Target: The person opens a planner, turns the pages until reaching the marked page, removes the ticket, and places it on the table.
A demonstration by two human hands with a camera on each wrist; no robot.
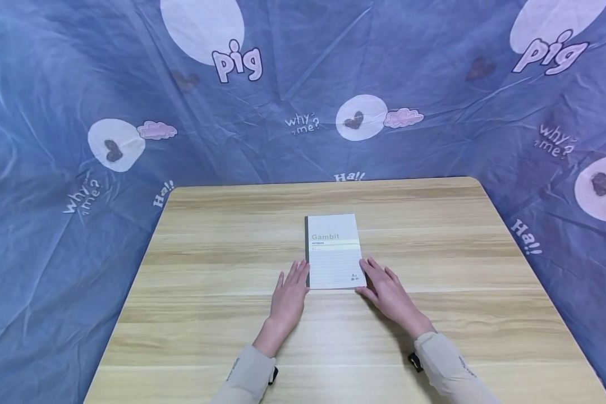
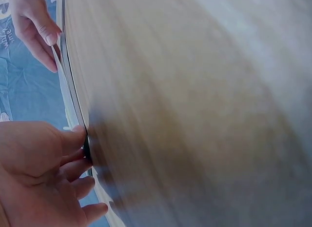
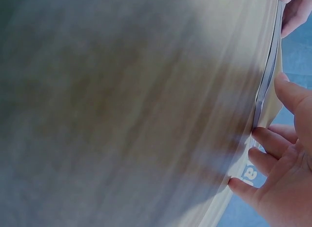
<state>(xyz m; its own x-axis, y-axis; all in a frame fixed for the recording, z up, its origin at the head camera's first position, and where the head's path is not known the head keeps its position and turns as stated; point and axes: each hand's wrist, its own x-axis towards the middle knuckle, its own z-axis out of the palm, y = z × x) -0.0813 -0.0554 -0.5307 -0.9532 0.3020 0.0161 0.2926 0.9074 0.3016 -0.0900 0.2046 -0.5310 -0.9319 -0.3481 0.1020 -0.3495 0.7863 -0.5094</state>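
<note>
A white notebook (image 1: 333,258) with a dark spine and the word "Gambit" on its cover lies shut on the wooden table. Along its spine, near the lower left corner, my left hand (image 1: 289,297) touches it with fairly straight fingers. At the lower right corner my right hand (image 1: 388,292) pinches the notebook, thumb at the bottom edge and fingers along the side. The right wrist view shows the notebook's thin edge by the right thumb (image 3: 288,92), its pale cover bowed slightly upward. From the left wrist view, the left thumb (image 2: 73,139) sits at the notebook's edge.
The wooden tabletop (image 1: 222,235) extends around the notebook on all sides. Behind and beside it hangs a blue printed cloth (image 1: 283,151). Dark wrist straps (image 1: 415,362) show at the sleeves.
</note>
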